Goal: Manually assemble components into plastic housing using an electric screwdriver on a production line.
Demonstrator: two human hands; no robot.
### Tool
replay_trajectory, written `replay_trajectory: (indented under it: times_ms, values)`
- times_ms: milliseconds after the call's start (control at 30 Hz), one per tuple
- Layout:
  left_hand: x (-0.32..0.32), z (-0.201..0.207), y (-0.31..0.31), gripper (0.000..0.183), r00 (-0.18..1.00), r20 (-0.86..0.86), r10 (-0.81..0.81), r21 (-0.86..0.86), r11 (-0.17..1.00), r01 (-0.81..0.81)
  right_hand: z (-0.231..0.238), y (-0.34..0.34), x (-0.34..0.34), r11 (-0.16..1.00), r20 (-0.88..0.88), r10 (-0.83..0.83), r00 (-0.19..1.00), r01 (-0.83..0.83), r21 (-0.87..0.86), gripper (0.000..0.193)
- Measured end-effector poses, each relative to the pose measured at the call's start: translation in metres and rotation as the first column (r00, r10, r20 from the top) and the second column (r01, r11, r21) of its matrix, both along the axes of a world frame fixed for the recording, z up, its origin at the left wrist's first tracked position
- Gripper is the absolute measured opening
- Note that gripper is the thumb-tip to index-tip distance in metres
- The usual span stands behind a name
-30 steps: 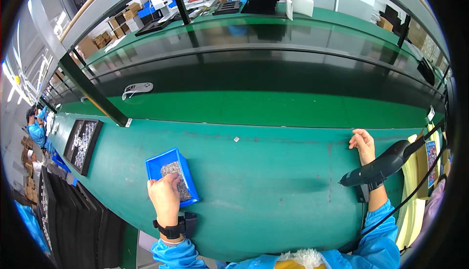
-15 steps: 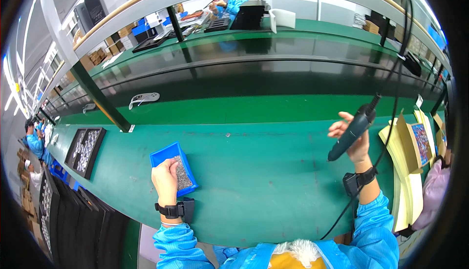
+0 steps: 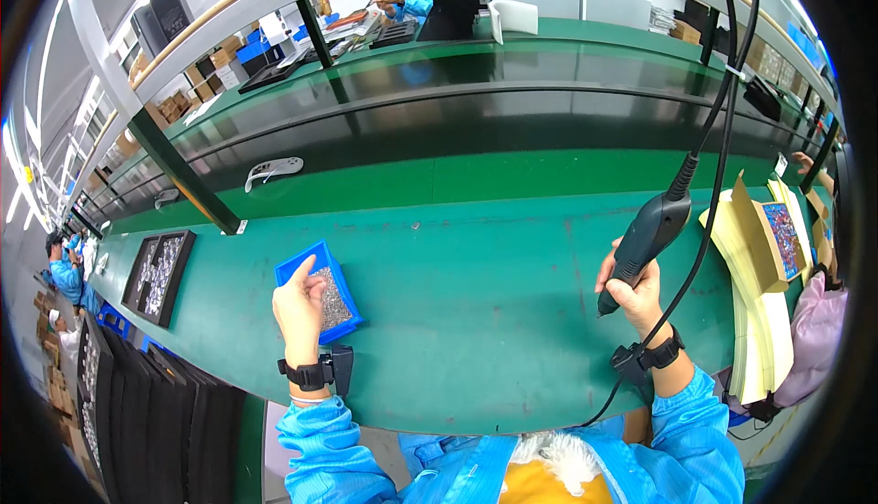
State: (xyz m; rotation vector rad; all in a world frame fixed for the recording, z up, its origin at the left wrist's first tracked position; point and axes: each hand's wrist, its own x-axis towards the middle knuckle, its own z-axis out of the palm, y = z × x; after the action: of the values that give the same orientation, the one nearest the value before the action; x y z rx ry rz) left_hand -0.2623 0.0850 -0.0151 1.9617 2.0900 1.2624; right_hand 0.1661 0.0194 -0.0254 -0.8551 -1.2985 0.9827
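My right hand (image 3: 637,294) grips a black electric screwdriver (image 3: 647,234) near its tip. The tool leans down to the left above the green bench, its cable end up. My left hand (image 3: 298,310) is over the left side of a blue bin (image 3: 355,324) of small metal parts, perhaps screws (image 3: 335,301). Its index finger points out, the thumb is apart from it and the other fingers are curled. Whatever those curled fingers hold is hidden.
A black tray (image 3: 158,275) of small shiny parts lies at the left. Stacked black trays (image 3: 165,412) stand at the lower left. Yellow sheets (image 3: 759,321) and a cardboard box (image 3: 770,239) are at the right, beside another person's sleeve (image 3: 814,330). The screwdriver's cable (image 3: 718,202) hangs from above.
My left hand has risen from its pinch in the bin, and its index finger has stretched out. My right hand has moved left and closed round the screwdriver's lower end. The view has shifted slightly.
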Motion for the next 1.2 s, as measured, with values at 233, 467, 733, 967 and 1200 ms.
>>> replay_trajectory:
  times_ms: [233,467,733,967,1200]
  values:
    - [0.125,0.029,-0.046,0.017,0.689,0.064,-0.721,-0.097,0.683,0.724,0.016,0.009,-0.029,0.969,-0.206,0.152,0.967,-0.187,-0.163,0.053]
    - [0.201,-0.002,-0.051,0.009,0.501,0.297,-0.813,-0.227,0.449,0.864,0.045,-0.002,-0.058,0.933,-0.275,0.291,0.916,-0.335,-0.130,0.071]
    - [0.216,-0.023,-0.052,0.011,0.475,0.262,-0.840,-0.247,0.417,0.875,0.041,0.001,-0.047,0.934,-0.238,0.255,0.937,-0.303,-0.191,0.060]
    - [0.219,-0.021,-0.052,0.015,0.495,0.145,-0.857,-0.261,0.450,0.854,0.020,0.001,-0.062,0.971,-0.352,0.225,0.909,-0.239,0.002,0.062]
    - [0.217,-0.019,-0.051,0.010,0.499,0.139,-0.855,-0.269,0.453,0.850,0.019,-0.002,-0.063,0.981,-0.284,0.190,0.940,-0.194,0.014,0.060]
